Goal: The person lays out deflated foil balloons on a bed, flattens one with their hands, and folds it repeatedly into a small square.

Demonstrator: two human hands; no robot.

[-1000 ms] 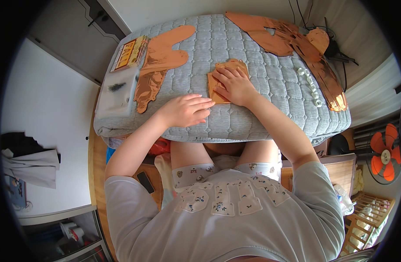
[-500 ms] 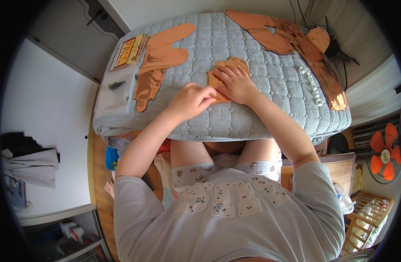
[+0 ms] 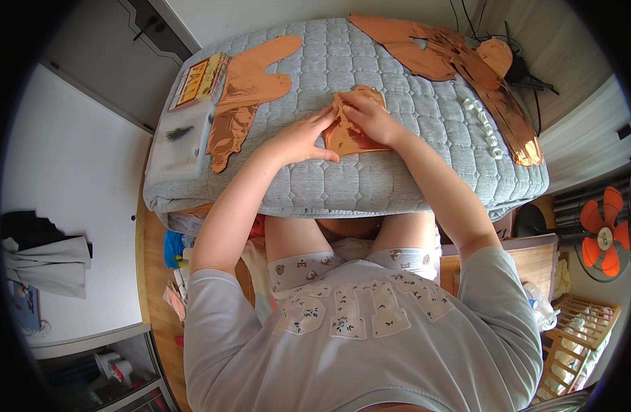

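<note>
A folded copper-coloured foil balloon lies on the quilted grey mattress before me, its surface creased and shiny. My left hand rests at its left edge, fingers stretched out and thumb spread away along the near left corner. On the upper part of the foil is my right hand, its fingers bent and drawn together on a fold; the tips meet close to the left fingertips. What lies beneath the right palm is hidden.
Flat copper foil balloons lie at the left and far right of the mattress. A white curled ribbon strip is on the right. A clear bag and a colourful packet sit far left. An orange-bladed fan stands at right.
My right hand has gone from lying flat with spread fingers to bent fingers gripping a fold. My left hand has opened from a pinch and moved to the foil's left edge.
</note>
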